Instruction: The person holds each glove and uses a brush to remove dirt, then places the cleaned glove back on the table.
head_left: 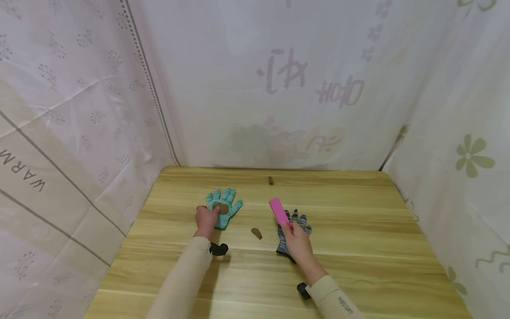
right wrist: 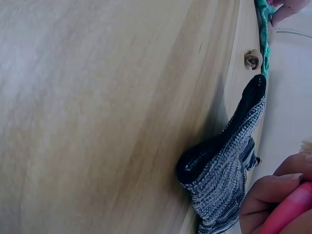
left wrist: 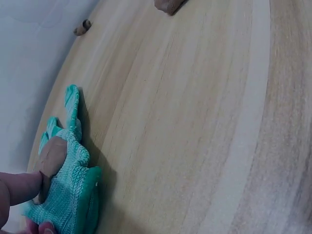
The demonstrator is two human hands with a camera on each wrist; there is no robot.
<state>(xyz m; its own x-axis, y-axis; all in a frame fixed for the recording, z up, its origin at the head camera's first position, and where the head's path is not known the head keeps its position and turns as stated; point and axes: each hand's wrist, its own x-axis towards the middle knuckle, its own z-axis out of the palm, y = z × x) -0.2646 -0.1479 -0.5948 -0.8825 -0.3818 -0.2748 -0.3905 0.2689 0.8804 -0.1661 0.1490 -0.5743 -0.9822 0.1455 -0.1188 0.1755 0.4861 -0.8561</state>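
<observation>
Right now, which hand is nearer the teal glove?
Left hand: it pinches the teal glove; right hand is off to that glove's right, near the gray glove.

Soft light fills the head view, a faint shadow on the tabletop (head_left: 255, 279) beside the left sleeve (head_left: 183, 274). Both wrist views look bluish and hazy, with a shadow edging the green glove (left wrist: 66, 207).

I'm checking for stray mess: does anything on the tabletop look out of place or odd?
Yes: a flat brown patch sits on the teal knitted glove, breaking up its colour. A curved brown piece, mid-table, and a rolled brown piece, farther back, lie loose on the wooden tabletop like scraps.
</observation>
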